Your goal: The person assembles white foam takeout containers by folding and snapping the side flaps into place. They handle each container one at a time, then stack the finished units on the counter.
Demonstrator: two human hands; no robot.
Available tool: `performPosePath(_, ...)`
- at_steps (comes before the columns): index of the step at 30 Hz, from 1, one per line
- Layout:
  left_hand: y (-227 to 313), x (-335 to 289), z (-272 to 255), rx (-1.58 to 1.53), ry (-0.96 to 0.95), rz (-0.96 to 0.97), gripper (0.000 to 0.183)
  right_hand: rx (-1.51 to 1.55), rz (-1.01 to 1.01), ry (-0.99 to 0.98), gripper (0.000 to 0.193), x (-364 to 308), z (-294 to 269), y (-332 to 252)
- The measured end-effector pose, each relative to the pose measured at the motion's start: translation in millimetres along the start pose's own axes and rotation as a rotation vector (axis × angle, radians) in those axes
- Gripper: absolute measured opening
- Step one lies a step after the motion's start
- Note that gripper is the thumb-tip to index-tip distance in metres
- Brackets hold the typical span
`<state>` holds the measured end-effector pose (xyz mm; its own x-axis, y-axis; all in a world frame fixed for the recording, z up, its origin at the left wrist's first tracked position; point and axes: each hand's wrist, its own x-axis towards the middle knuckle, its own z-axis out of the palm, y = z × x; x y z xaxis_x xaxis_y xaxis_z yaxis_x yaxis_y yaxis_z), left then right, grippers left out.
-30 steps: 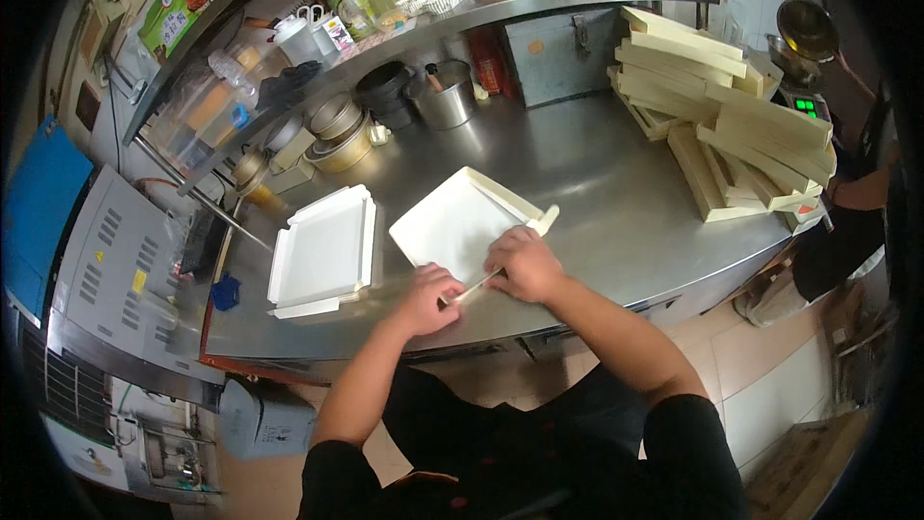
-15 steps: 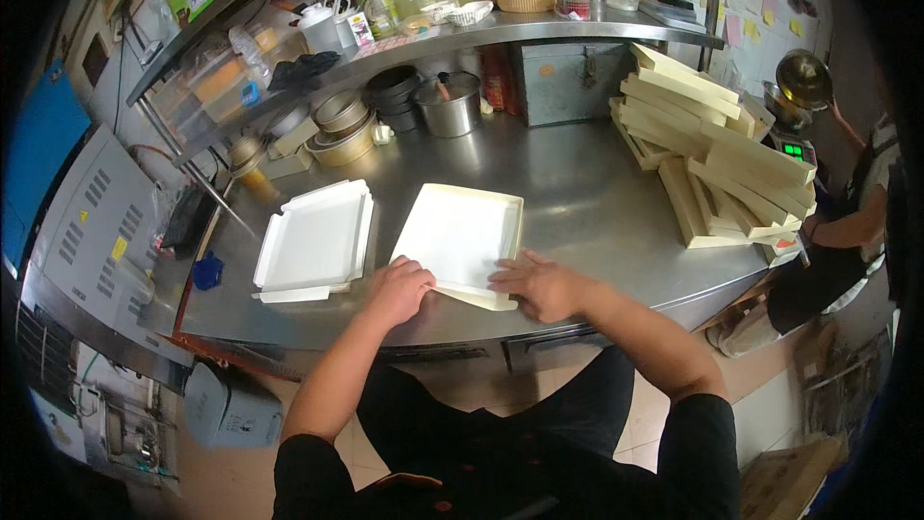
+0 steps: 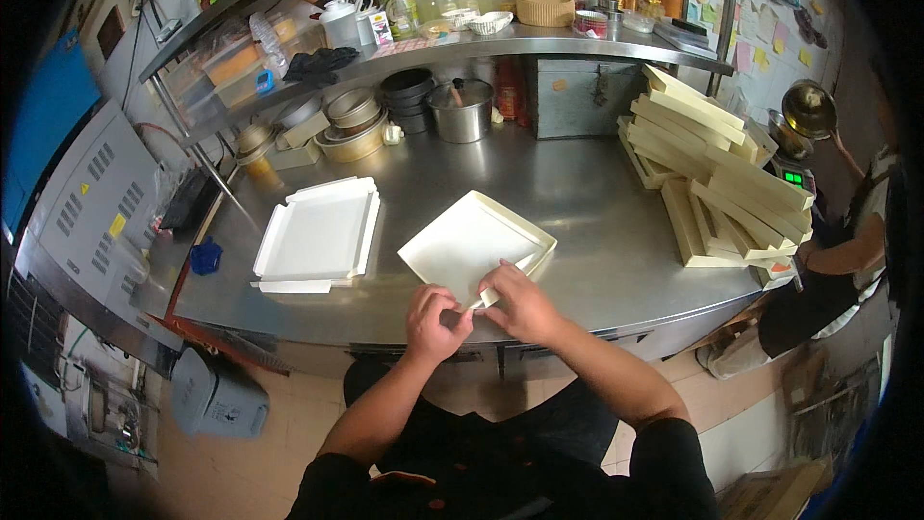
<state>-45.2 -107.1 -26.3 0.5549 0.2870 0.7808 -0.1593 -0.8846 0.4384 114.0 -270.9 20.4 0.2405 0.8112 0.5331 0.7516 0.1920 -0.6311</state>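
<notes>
A shallow cream cardboard box [image 3: 466, 248] lies turned corner-on upon the steel counter, its far and right walls standing up. At its near corner, my left hand [image 3: 435, 324] pinches the cardboard edge between thumb and fingers. My right hand [image 3: 520, 302] grips a folded flap at the same corner, close beside the left. Fingers partly hide that corner. To the left rests a white cardboard blank [image 3: 318, 235] with its edge flaps spread, touched by neither hand.
Several cream cardboard boxes [image 3: 724, 173] are piled at the counter's right. Pots [image 3: 460, 112] and a grey metal box [image 3: 583, 101] stand along the back, under a loaded steel shelf [image 3: 414, 50]. A co-worker [image 3: 847, 250] is at the far right. A grey bin [image 3: 219, 395] stands below left.
The box has turned so a corner points toward me. Both hands have come together at that corner; my right hand, spread on the right wall before, now grips the flap.
</notes>
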Motion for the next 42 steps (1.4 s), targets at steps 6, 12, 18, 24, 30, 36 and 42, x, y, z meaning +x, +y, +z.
performPosePath(6, 5, -13, 0, -0.199, -0.101, -0.296, 0.02, 0.066, -0.014, -0.028, 0.041, -6, 4, 1)
performPosePath(12, 18, 22, -14, -0.194, -0.361, -0.41, 0.017, 0.04, -0.145, -0.114, 0.036, 1, -2, 9)
performPosePath(18, 9, 24, -12, -0.319, -0.363, -0.445, 0.016, -0.107, -0.174, -0.106, 0.048, 2, -13, 7)
performPosePath(24, 7, 14, -8, -0.467, -0.355, -0.568, 0.017, -0.04, -0.095, -0.133, 0.055, -5, -19, 19)
performPosePath(30, 32, 49, -28, -0.207, -0.698, -0.524, 0.044, -0.012, -0.047, -0.167, 0.065, -12, -11, 17)
performPosePath(36, 18, 58, -41, -0.311, -0.874, -0.563, 0.065, 0.141, 0.177, -0.285, 0.073, -8, -21, 1)
performPosePath(42, -21, 63, -40, -0.132, -0.756, -0.004, 0.014, 0.121, 0.145, -0.351, 0.068, -11, -18, 6)
